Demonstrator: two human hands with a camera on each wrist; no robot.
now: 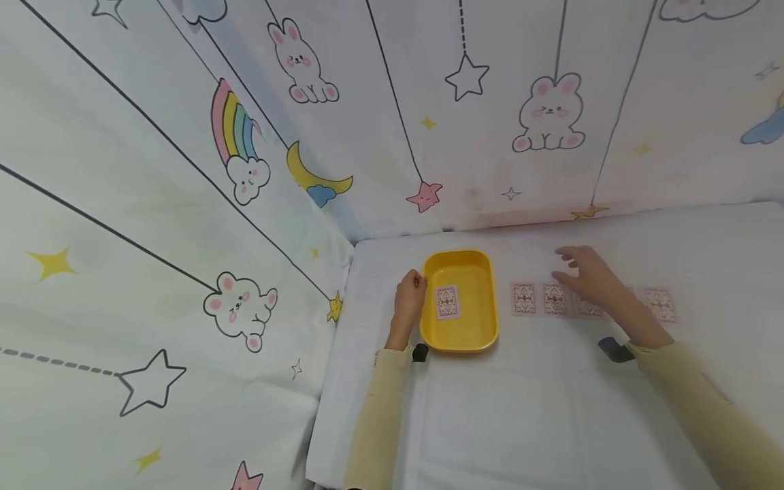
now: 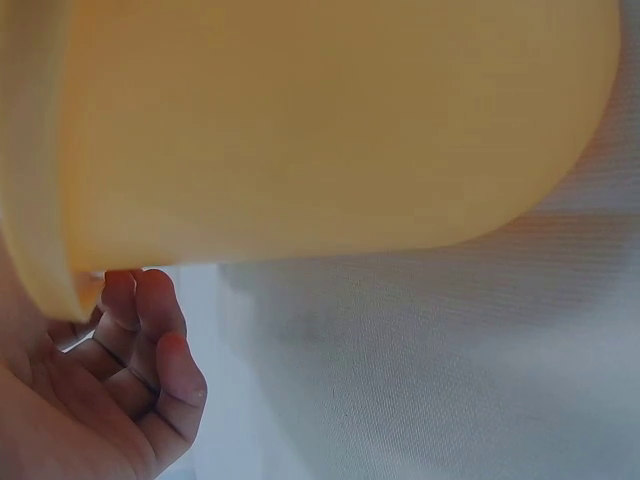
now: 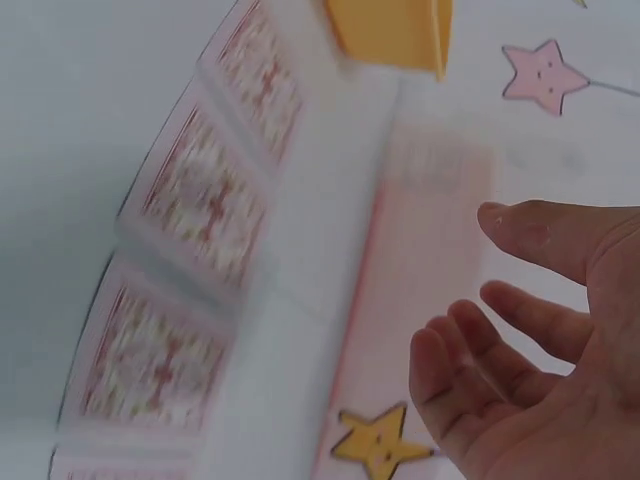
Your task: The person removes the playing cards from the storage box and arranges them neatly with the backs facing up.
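My left hand grips the left rim of a yellow tray, its fingers curled at the edge. In the left wrist view the side of the tray fills the upper part, with the fingers just under its rim. One playing card lies face down in the tray. My right hand, with nothing in it, hovers over a row of face-down cards to the right of the tray. Its fingers are loosely bent and spread apart from the thumb. The hand and forearm hide part of the row.
A white cloth covers the table. Cloth printed with bunnies, stars and a rainbow hangs behind and to the left. The last card of the row lies to the right of the right forearm.
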